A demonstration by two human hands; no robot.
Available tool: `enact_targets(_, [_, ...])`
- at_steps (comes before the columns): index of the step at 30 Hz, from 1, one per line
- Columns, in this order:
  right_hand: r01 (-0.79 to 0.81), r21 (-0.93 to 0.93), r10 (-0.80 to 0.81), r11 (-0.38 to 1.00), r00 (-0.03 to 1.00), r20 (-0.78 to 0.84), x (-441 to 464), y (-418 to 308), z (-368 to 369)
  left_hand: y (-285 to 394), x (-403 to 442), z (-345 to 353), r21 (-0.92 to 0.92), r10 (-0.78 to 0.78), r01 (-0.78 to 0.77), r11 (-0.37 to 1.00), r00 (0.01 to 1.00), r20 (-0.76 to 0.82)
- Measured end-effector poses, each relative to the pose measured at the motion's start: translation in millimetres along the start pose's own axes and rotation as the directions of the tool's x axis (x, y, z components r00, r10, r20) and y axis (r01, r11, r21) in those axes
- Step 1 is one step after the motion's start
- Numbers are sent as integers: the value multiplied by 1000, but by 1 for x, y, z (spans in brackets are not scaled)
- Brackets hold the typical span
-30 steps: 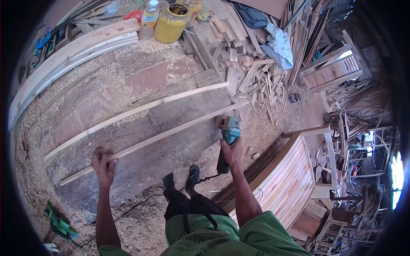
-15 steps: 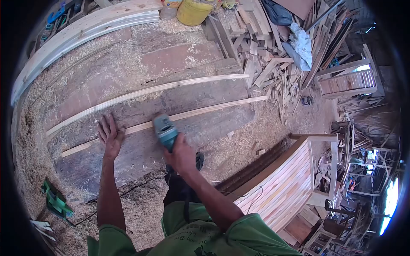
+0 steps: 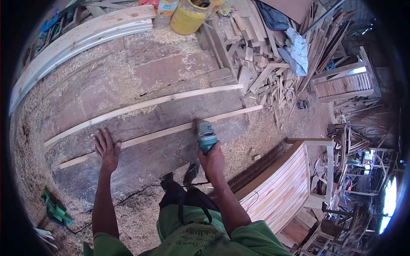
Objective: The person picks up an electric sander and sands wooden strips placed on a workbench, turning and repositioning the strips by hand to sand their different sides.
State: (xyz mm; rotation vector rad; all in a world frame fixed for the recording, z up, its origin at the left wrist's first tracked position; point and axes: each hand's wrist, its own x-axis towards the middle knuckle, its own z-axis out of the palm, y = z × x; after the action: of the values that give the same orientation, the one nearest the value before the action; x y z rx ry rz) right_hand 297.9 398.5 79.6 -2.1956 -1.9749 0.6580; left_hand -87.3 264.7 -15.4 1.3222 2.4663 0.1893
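Strip (image 3: pixel 158 135) is touched by spread left fingers (image 3: pixel 102 141), power tool (image 3: pixel 206 138) gripped partway along by curled right fingers (image 3: pixel 216 150), worked length unclear.

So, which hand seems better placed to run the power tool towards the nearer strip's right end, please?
Probably the right hand: it grips the power tool, whose head is at the nearer strip, closer to that end. The left hand lies further left, over the strip, seemingly steadying it.
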Motion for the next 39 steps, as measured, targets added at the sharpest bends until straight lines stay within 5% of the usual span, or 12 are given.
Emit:
enact_targets(8, [-102, 108, 118, 989, 981, -154, 56, 58, -18, 3, 4, -1, -9, -6, 7, 1000, 1000, 23])
enact_targets(14, [126, 65, -121, 990, 989, -83, 3, -14, 31, 4, 0, -6, -9, -19, 19, 1000, 1000, 16])
enact_targets(18, [149, 53, -158, 987, 931, 329, -40, -92, 52, 4, 2, -10, -116, -69, 76, 990, 996, 65])
enact_targets(21, [379, 123, -396, 917, 898, 191, -64, -112, 75, -2, 7, -10, -197, -75, 94, 976, 992, 100])
enact_targets(24, [340, 84, -350, 937, 909, 227, -61, -106, 70, -2, 5, -8, -144, -66, 78, 987, 994, 92])
enact_targets(27, [131, 2, -126, 991, 942, 310, -32, -79, 32, 0, 4, -6, -79, -46, 51, 996, 997, 66])
enact_targets(31, [109, 37, -110, 993, 993, 32, -1, -24, 16, -2, 3, -2, -70, -19, 22, 997, 999, 40])
enact_targets(39, [-65, 105, 86, 992, 974, -211, 68, 51, -9, 5, 3, -8, -57, -46, 50, 997, 996, 76])
